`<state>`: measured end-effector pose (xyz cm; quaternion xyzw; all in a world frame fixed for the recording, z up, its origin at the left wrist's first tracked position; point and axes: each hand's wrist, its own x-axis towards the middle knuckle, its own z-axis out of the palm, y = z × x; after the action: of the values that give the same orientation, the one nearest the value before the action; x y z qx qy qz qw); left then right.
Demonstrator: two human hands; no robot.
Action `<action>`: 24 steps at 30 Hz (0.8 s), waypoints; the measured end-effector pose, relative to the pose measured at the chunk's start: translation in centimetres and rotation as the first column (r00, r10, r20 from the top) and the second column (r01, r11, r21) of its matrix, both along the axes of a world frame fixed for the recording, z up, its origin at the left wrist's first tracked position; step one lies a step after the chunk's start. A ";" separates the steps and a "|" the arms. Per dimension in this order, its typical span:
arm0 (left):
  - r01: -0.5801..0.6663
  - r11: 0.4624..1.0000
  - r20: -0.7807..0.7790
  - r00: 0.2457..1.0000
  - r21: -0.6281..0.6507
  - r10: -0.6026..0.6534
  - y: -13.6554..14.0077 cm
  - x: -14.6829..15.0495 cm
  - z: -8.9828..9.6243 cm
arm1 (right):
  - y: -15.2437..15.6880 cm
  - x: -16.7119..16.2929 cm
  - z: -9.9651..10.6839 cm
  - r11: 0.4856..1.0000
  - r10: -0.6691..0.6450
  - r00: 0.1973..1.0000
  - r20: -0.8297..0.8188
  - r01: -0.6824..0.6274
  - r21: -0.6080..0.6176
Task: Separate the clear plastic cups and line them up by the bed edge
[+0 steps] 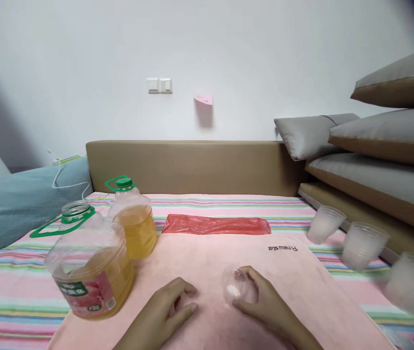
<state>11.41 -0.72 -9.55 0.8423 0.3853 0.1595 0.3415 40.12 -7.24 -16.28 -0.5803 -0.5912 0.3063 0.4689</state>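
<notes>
On the pink towel [207, 257], the open oil jug [90, 267] holds yellow liquid. The left hand [166, 311] rests loosely curled, holding nothing. The right hand [261, 301] grips a small clear plastic cup [234, 286] tipped sideways

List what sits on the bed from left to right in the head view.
Open clear plastic jug of yellow liquid with pink label → capped green-lidded jug → left hand → red plastic bag → right hand holding a small clear cup → three frosted plastic cups.
</notes>
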 end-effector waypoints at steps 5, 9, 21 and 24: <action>-0.027 0.936 0.248 0.967 0.352 -0.066 0.5 -1.3 1.3 | 0.2 0.0 -1.3 0.999 -0.005 0.998 0.055 0.007 -0.046; -0.270 0.670 0.400 0.915 0.692 -0.045 0.3 -3.3 2.3 | 0.7 0.1 -2.8 0.999 -0.008 0.988 0.151 0.014 -0.045; -0.348 -0.123 0.341 0.680 0.929 0.649 0.8 -11.9 13.2 | -1.0 6.7 -3.4 0.997 0.074 0.962 0.263 -0.067 -0.034; -0.171 -0.072 0.174 0.713 0.983 0.679 2.1 -12.4 13.0 | -0.7 7.5 -2.7 0.994 -0.096 0.977 0.191 0.084 0.071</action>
<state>-0.98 1.37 3.46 0.6797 0.4873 0.3049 -0.4556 47.64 -7.90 -18.97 -0.6186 -0.6165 0.2080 0.4404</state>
